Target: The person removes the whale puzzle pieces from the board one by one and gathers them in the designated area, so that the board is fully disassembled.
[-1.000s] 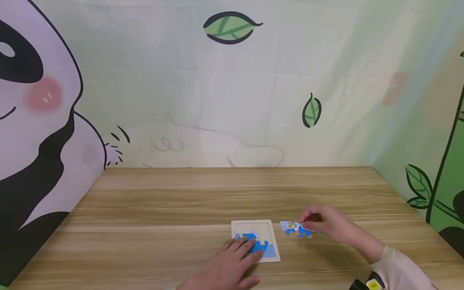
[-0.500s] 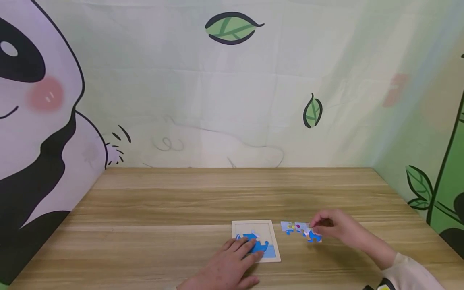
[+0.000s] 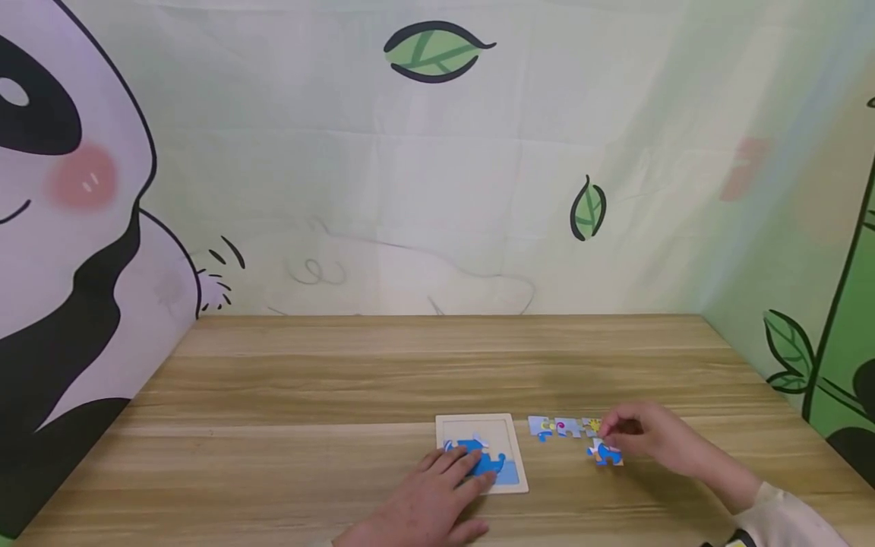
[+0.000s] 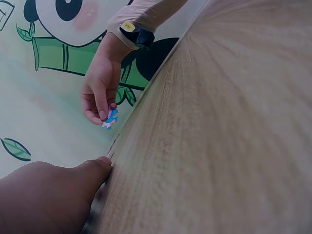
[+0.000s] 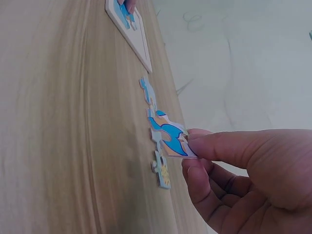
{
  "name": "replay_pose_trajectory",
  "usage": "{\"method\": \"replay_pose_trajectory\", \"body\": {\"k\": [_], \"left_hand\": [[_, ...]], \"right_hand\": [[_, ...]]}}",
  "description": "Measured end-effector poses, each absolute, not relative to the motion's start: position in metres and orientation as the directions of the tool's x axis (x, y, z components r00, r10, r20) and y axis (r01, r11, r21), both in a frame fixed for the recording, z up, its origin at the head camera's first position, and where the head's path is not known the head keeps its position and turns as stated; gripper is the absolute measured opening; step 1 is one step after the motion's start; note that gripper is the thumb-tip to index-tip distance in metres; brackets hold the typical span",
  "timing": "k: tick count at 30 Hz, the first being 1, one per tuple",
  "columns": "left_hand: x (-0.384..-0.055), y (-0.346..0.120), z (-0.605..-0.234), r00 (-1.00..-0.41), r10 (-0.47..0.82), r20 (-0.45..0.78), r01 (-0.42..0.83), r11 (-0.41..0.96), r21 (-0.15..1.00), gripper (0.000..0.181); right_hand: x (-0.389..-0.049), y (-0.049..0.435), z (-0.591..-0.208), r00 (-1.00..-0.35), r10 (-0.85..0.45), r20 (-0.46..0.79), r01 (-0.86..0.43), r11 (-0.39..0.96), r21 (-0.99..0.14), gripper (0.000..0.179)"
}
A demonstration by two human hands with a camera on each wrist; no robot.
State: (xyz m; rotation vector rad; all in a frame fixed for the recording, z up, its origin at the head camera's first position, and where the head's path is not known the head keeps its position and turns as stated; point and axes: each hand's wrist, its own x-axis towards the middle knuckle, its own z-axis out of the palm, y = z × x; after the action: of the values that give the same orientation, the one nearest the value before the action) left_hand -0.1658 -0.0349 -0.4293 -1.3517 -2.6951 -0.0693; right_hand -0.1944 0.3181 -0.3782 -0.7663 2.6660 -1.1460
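A small white-framed puzzle tray (image 3: 513, 448) lies on the wooden table with a few blue pieces (image 3: 491, 461) in it. My left hand (image 3: 459, 465) rests flat on it, straight fingers pressing the blue pieces. To the right, my right hand (image 3: 607, 439) pinches a blue puzzle piece (image 3: 605, 454) between thumb and fingers, just above the table. The right wrist view shows that piece (image 5: 171, 137) tilted up in my fingertips (image 5: 196, 144). A short row of loose pieces (image 3: 559, 428) lies between tray and right hand. The left wrist view shows the pinched piece (image 4: 112, 117).
The wooden table (image 3: 342, 380) stretches away to a printed panda-and-leaf backdrop (image 3: 437, 190) that closes it in at the back and sides. In the right wrist view, loose pieces (image 5: 162, 173) lie under my fingers and the tray (image 5: 138, 43) sits beyond them.
My right hand has taken a blue piece out of the loose row and drawn it right and toward me. The left hand has stayed on the tray.
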Motion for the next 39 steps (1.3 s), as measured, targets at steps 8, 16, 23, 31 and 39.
{"method": "replay_pose_trajectory", "body": {"k": [8,16,23,31,39], "left_hand": [[-0.166,-0.036,-0.43,-0.589,0.795,0.143,0.802,0.597,-0.021,0.056],[-0.165,-0.036,-0.429,-0.591,0.795,0.139,0.802,0.598,-0.009,0.056],[-0.165,-0.036,-0.429,-0.585,0.797,0.147,0.804,0.594,-0.02,0.056],[-0.165,-0.036,-0.43,-0.584,0.797,0.153,0.802,0.596,-0.045,0.055],[-0.165,-0.036,-0.429,-0.587,0.798,0.139,0.801,0.597,-0.045,0.056]], "right_hand": [[-0.194,0.323,-0.384,-0.861,-0.508,0.037,-0.374,0.581,-0.723,0.007],[-0.197,0.324,-0.391,-0.863,-0.505,0.008,-0.35,0.586,-0.731,0.008],[-0.2,0.324,-0.396,-0.872,-0.49,0.009,-0.351,0.612,-0.709,0.006],[-0.2,0.323,-0.398,-0.881,-0.473,0.024,-0.36,0.638,-0.681,0.006],[-0.198,0.321,-0.4,-0.902,-0.429,0.05,-0.363,0.69,-0.626,0.007]]}}
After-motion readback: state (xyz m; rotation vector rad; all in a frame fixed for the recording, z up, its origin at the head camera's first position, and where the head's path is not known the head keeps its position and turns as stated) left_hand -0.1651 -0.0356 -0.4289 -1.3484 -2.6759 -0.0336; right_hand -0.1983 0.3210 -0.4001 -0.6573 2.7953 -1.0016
